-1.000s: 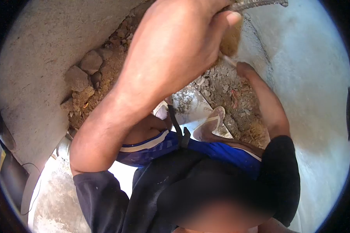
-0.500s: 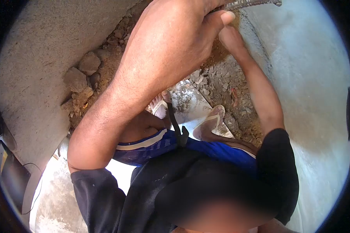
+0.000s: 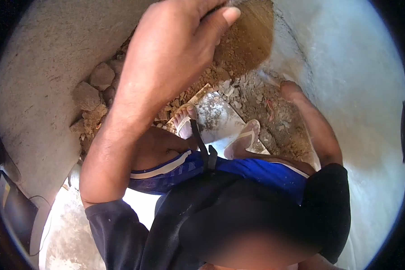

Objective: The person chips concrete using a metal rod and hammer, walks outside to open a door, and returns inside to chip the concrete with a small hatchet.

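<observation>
My left hand is at the top of the view, close to the camera. Its fingers are closed, with the thumb stretched along a ribbed metal rod that the frame's top edge mostly cuts off. Lower and farther right, my right hand is curled in a fist above the rubble. A pale, smeared streak runs up and left from this fist; it looks like a thin handle, but its kind is unclear. Brown loose soil lies beneath and between the hands.
Rough grey wall rises on the left, and a smooth pale wall on the right. Broken stones lie along the left side. My sandalled feet stand around a dusty light slab, with rubble beside it.
My right hand has dropped down and right, away from my left hand. My left hand has shifted left and slightly up, carrying most of the metal rod out of view.
</observation>
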Demonstrator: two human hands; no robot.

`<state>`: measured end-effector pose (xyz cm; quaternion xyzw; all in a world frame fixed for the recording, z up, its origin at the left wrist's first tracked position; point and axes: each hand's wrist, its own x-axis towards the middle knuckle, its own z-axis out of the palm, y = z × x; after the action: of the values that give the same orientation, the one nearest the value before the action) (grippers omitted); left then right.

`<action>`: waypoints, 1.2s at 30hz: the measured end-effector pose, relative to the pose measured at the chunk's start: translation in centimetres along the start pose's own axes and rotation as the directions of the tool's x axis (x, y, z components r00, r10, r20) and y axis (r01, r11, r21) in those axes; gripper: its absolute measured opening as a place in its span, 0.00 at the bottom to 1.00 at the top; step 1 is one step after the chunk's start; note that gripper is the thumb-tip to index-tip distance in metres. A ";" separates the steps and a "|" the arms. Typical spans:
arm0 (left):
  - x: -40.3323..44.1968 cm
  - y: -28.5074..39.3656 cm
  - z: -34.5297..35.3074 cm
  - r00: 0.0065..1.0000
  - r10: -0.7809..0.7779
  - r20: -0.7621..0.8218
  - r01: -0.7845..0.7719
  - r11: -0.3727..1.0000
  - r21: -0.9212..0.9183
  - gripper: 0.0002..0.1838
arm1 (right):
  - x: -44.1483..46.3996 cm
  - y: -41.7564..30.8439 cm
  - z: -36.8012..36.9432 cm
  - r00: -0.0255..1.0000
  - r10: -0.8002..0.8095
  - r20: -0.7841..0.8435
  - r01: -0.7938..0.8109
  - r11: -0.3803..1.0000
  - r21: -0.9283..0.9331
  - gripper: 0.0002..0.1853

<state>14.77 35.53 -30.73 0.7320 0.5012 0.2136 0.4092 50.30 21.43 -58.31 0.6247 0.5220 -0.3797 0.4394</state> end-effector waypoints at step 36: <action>1.3 0.6 1.2 0.980 0.198 0.008 -0.199 0.980 0.032 0.17 | -0.9 -8.5 -10.3 0.510 -0.302 -0.806 0.542 0.840 0.029 0.14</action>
<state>16.51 36.14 -31.08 0.7855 0.4280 0.2432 0.3751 41.94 31.43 -55.40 0.6320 0.7369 -0.2384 -0.0284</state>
